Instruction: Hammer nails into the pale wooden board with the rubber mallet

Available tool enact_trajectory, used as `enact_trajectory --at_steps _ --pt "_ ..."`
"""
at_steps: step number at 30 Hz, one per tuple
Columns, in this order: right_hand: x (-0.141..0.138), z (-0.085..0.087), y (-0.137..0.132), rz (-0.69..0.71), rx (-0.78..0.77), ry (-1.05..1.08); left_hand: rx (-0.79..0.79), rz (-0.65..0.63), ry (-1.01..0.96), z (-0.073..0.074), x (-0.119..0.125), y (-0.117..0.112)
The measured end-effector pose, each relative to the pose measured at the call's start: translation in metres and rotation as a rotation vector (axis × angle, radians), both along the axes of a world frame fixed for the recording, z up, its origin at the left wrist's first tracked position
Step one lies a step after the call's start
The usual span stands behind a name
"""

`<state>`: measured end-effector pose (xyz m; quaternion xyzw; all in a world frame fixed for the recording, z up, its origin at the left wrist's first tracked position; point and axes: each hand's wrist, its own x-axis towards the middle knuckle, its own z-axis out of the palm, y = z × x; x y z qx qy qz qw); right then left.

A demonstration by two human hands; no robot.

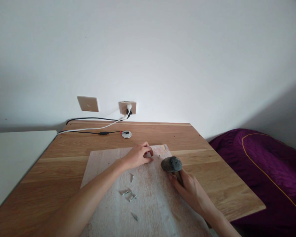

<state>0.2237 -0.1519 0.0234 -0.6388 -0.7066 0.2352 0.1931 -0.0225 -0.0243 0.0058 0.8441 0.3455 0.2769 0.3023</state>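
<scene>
My left hand (138, 155) is over the far part of a pale, whitewashed board (148, 204). Its thumb and index finger curl toward each other close above the surface; whatever lies between the tips is too small to make out. Just right of these fingertips, a small nail (159, 156) stands in the board. My right hand (191, 189) is wrapped round the handle of a hammer with a dark, rounded head (171, 164). The hammer head is over the board's right edge, near the nail. Several loose silvery nails (132, 197) lie on the board below my left forearm.
The board rests on a wooden table (227, 177). Black and white cables (93, 129) run along its back to a wall socket (127, 108). A white surface (19, 158) adjoins at left. Purple fabric (263, 161) bulges beyond the right edge.
</scene>
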Motion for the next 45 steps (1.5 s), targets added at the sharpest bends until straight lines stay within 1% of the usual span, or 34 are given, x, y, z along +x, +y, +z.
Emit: enact_trajectory --at_steps 5,10,17,25,31,38,45 --pt "0.0007 -0.0017 0.0 0.007 -0.004 -0.005 -0.008 0.026 -0.006 0.0017 -0.001 -0.0018" --pt "0.0013 -0.0032 -0.0001 0.013 0.009 -0.028 0.011 0.019 0.015 0.0022 -0.0009 -0.0023" --pt "0.0003 -0.0015 0.0 0.003 0.009 -0.017 0.033 0.02 0.0 -0.001 0.0013 -0.0025" --pt "-0.0002 0.0001 -0.0001 0.002 -0.007 -0.034 0.023 0.013 -0.028 -0.0042 0.0018 -0.0015" --pt "-0.0005 -0.0003 0.0002 -0.005 0.015 -0.039 0.028 0.003 -0.018 -0.0022 0.0018 -0.0025" --pt "-0.0012 0.0001 -0.0005 -0.002 0.024 -0.032 0.001 0.034 -0.005 0.0015 0.0008 -0.0043" --pt "-0.0004 0.0003 -0.0003 -0.005 0.034 -0.041 0.013 0.014 -0.018 -0.0031 0.0006 -0.0017"
